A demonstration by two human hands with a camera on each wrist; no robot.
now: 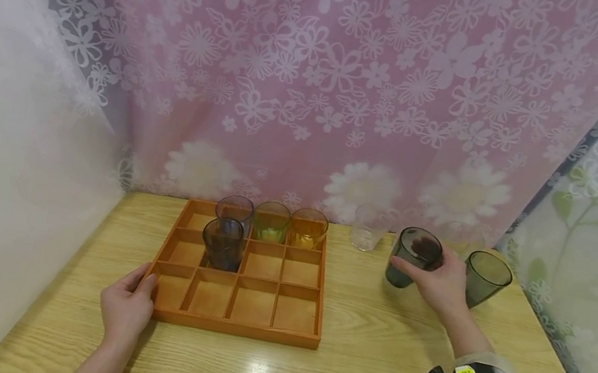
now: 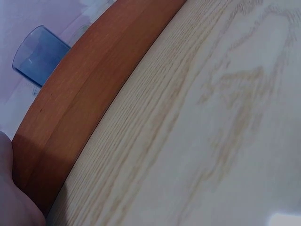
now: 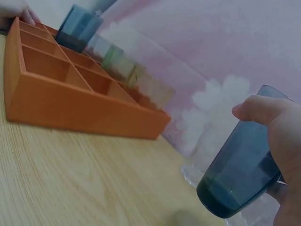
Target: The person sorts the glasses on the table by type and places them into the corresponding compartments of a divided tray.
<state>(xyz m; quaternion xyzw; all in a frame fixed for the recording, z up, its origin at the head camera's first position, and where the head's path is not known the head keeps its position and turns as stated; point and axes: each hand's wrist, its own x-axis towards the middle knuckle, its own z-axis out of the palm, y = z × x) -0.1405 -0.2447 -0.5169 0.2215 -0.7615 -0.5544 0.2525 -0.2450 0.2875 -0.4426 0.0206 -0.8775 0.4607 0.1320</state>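
Observation:
My right hand [image 1: 445,284] grips a dark blue-grey glass [image 1: 402,271], thumb on its near side. In the right wrist view that glass [image 3: 240,162] tilts and seems lifted off the table. On the left, my left hand [image 1: 128,303] holds the left side of an orange-brown wooden tray [image 1: 236,328] with a grid of compartments, near its front corner. A dark glass [image 1: 222,245] stands in the middle row. Along the back row are a purplish glass [image 1: 236,208], a green glass [image 1: 271,225] and an amber glass [image 1: 307,231].
A clear glass [image 1: 365,237] stands on the wooden table [image 1: 366,350] right of the tray. Beside my right wrist is an olive-grey glass [image 1: 486,280], and a faint clear glass [image 1: 460,233] is partly hidden behind the hand. A pink flowered curtain [image 1: 311,116] hangs along the back edge.

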